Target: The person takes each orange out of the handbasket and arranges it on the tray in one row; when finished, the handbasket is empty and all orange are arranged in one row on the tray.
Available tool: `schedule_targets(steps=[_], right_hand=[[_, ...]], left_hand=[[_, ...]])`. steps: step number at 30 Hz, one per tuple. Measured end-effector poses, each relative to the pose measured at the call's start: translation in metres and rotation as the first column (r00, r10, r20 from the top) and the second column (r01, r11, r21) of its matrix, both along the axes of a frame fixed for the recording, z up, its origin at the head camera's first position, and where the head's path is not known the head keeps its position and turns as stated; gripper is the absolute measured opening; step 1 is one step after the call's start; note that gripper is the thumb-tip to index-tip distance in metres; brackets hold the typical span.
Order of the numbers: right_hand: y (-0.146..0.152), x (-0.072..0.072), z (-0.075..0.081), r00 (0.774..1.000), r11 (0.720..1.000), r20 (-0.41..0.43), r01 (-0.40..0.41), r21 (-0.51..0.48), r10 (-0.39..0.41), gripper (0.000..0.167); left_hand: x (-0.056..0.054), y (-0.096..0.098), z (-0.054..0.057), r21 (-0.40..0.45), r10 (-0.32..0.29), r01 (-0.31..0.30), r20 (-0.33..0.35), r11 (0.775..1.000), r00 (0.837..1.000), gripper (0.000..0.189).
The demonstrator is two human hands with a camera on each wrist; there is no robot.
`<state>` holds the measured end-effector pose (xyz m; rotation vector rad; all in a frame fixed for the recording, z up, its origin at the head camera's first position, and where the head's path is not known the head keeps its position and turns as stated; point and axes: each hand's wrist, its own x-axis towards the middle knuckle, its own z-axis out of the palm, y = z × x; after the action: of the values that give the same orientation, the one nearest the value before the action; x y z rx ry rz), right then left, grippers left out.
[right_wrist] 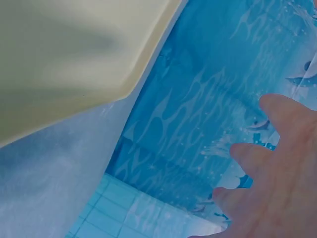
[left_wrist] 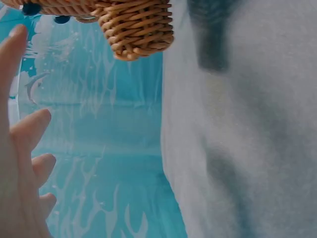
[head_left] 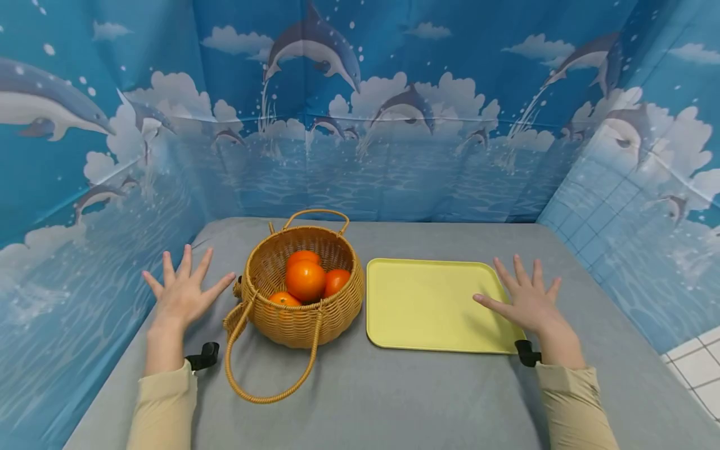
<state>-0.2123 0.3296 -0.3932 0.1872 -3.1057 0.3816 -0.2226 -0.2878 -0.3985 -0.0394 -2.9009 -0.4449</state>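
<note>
The left hand (head_left: 182,297) is spread, fingers straight, holding nothing, just left of a round, golden-brown woven wicker basket (head_left: 337,322). The right hand (head_left: 529,303) is likewise spread and holds nothing; in the head view, its thumb overlaps the right part of a yellow, rectangular, round-cornered tray (head_left: 422,306). At least four round, glossy orange-red fruits (head_left: 305,280) lie inside the basket. The basket stands on a grey cloth-covered table (head_left: 365,400), between the left hand and the tray. Its curved wicker front handle (head_left: 267,400) loops outward toward the person. A blue dolphin-printed curtain (head_left: 394,178) encloses the back and sides.
</note>
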Motion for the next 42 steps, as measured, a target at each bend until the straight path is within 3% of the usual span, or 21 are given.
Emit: schedule_targets(steps=[4, 9, 12, 15, 19, 22, 27, 31, 33, 38, 42], right_hand=[[-0.003, 0.002, 0.004, 1.000, 0.999, 0.003, -0.023, -0.027, 0.023, 0.096], [-0.012, 0.000, 0.012, 0.996, 0.989, 0.017, -0.081, -0.124, 0.083, 0.094], [-0.021, -0.002, 0.019, 0.990, 0.975, -0.005, -0.137, -0.173, 0.138, 0.091], [-0.035, -0.006, 0.029, 0.976, 0.940, -0.028, -0.216, -0.263, 0.217, 0.087], [-0.057, -0.011, 0.043, 0.946, 0.867, -0.024, -0.305, -0.394, 0.322, 0.083], [-0.075, -0.016, 0.052, 0.923, 0.816, -0.032, -0.355, -0.457, 0.383, 0.080], [-0.103, -0.025, 0.062, 0.867, 0.699, -0.073, -0.444, -0.561, 0.493, 0.075], [-0.123, -0.032, 0.065, 0.828, 0.602, -0.103, -0.480, -0.638, 0.551, 0.071], [-0.135, -0.036, 0.065, 0.815, 0.557, -0.114, -0.484, -0.675, 0.568, 0.070], [-0.171, -0.037, 0.075, 0.780, 0.449, -0.154, -0.495, -0.744, 0.607, 0.066], [-0.199, -0.034, 0.084, 0.748, 0.393, -0.170, -0.510, -0.765, 0.641, 0.063]], left_hand=[[0.003, 0.000, 0.005, 0.041, -0.020, 0.020, 0.000, 0.999, 1.000, 0.080], [0.003, 0.005, 0.016, 0.195, -0.113, 0.114, -0.017, 0.974, 0.993, 0.073], [0.001, 0.011, 0.021, 0.324, -0.183, 0.179, -0.017, 0.929, 0.983, 0.068], [-0.004, 0.020, 0.022, 0.455, -0.249, 0.223, -0.003, 0.862, 0.968, 0.065], [-0.009, 0.033, 0.018, 0.609, -0.314, 0.229, 0.035, 0.759, 0.949, 0.065], [-0.013, 0.039, 0.011, 0.685, -0.344, 0.214, 0.057, 0.697, 0.937, 0.067], [-0.018, 0.044, -0.002, 0.740, -0.388, 0.227, 0.049, 0.633, 0.920, 0.065], [-0.020, 0.047, -0.005, 0.776, -0.415, 0.242, 0.028, 0.583, 0.909, 0.062], [-0.021, 0.048, -0.006, 0.782, -0.416, 0.241, 0.026, 0.575, 0.909, 0.062], [-0.021, 0.049, -0.005, 0.780, -0.407, 0.227, 0.039, 0.584, 0.913, 0.061], [-0.020, 0.050, -0.005, 0.787, -0.408, 0.221, 0.044, 0.576, 0.912, 0.060]])
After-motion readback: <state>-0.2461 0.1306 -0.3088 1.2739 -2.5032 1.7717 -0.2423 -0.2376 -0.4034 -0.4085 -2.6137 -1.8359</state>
